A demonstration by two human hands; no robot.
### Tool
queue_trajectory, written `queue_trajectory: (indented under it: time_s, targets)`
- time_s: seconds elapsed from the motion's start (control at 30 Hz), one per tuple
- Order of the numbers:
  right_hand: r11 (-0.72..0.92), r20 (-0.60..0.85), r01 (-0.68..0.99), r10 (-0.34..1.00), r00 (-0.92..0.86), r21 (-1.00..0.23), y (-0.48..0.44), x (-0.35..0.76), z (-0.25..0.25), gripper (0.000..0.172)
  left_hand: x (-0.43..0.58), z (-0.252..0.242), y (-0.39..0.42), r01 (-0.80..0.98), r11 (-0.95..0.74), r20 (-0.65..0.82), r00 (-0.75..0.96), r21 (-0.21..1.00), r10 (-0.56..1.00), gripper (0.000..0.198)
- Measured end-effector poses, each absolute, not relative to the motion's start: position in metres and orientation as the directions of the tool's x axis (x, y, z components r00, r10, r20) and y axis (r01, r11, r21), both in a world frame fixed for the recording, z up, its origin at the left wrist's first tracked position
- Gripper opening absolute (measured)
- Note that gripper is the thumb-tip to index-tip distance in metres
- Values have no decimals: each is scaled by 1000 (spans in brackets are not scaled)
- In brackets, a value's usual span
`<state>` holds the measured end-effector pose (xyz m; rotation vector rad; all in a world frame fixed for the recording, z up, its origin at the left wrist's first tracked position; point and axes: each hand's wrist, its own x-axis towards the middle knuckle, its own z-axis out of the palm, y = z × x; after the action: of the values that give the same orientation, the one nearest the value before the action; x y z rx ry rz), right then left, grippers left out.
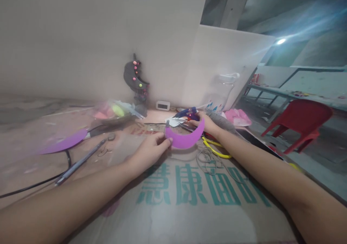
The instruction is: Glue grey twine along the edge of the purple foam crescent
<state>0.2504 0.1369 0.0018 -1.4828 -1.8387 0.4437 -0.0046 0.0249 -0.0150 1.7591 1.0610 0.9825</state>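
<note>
A purple crescent [184, 140] with its tips upward is pinched at its left side between the thumb and fingers of my left hand [158, 144]. A small dark grey piece sits at its left tip. Behind the crescent's right tip, my right hand [202, 120] is closed around a blue hot glue gun [189, 111], whose nozzle points left and which shows a small red light. Part of that grip is hidden by the crescent. Below and right of the crescent lie yellow-handled pliers [217, 150] and a loose tangle of cord [210, 161].
A dark crescent with coloured balls [132, 74] stands against the wall. Leftward are a bag of colourful pieces [112, 110], another purple piece [65, 142], a pen [81, 161] and a black cable [35, 182]. A white digital device [163, 105], clear jar [223, 88] and red chair [300, 121] stand beyond.
</note>
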Motion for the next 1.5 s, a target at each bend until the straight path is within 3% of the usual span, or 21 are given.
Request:
queue_trajectory:
  time_s: [0.17,0.37,0.43,0.6,0.7,0.8,1.07,1.5]
  targets:
    - [264,379,678,925,24,-686,130,252,4,41,-4,-17,25,255,-263,173,327,931,929,27]
    - [237,408,625,902,144,-744,115,254,30,25,-5,-17,23,258,-262,191,269,930,944,37]
    - [241,425,601,886,183,-762,102,256,42,28,-5,-14,22,259,-260,199,240,930,950,38]
    - [410,535,431,815,222,-804,51,257,54,25,-5,-9,22,257,-277,239,170,926,956,36]
    - [527,615,387,775,146,-756,21,250,47,23,-5,-10,23,228,-270,233,173,936,957,35]
    - [545,624,421,778,67,-725,2,237,33,18,-5,-13,24,217,-283,239,210,934,948,35]
    - [545,460,608,832,-309,-577,-10,217,13,21,-5,-13,21,284,-345,270,272,895,924,37]
    - [516,530,683,820,-218,-517,-11,216,6,21,-4,-10,14,270,-385,272,376,882,886,32]
